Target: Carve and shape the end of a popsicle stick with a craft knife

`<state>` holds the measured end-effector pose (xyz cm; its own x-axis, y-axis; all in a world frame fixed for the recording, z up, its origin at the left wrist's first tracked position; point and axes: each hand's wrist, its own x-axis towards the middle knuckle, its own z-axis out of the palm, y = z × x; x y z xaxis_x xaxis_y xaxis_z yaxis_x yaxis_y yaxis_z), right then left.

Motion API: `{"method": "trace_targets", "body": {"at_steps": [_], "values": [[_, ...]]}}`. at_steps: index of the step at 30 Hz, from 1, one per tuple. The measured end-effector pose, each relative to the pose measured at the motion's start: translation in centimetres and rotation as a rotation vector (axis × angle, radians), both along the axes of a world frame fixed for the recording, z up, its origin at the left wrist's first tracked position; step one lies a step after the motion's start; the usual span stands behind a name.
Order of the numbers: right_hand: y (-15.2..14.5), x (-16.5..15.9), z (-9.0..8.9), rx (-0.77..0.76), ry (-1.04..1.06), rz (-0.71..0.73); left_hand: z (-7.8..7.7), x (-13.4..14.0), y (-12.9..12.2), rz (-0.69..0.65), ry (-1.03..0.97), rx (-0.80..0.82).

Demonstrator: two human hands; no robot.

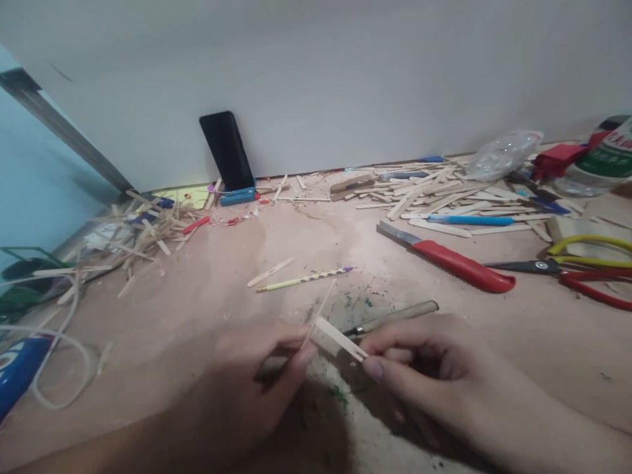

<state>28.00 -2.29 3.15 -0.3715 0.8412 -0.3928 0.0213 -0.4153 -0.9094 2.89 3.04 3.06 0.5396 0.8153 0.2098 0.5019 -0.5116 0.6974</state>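
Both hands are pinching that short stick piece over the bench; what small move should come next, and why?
Probably lower the short stick piece flat onto the bench before working it. The left hand and right hand hold it tilted in the air by its ends, and the wooden-handled tool lies just behind, untouched by either hand.

- One camera, worn on the head, looks forward and down across a tabletop [207,289].
- Both hands sit close at the near edge.
- A wall [345,72] closes the far side.
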Motion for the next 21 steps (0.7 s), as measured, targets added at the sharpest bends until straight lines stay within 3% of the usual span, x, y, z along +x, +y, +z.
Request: {"method": "trace_targets", "body": {"at_steps": [4,9,14,21], "values": [[0.8,1.1,0.7,0.191,-0.153,-0.025,0.1,0.6,0.5,0.062,-0.067,-0.024],[2.9,4.0,1.5,0.744,-0.671,-0.115,0.4,0.7,0.8,0.028,-0.061,-0.028],[4.3,6.0,0.6,0.847,-0.899,-0.115,0.5,0.2,0.8,-0.065,-0.009,-0.006],[4.0,6.5,1.2,1.063,-0.94,-0.094,0.5,0.7,1.1,-0.183,0.112,-0.052]]}}
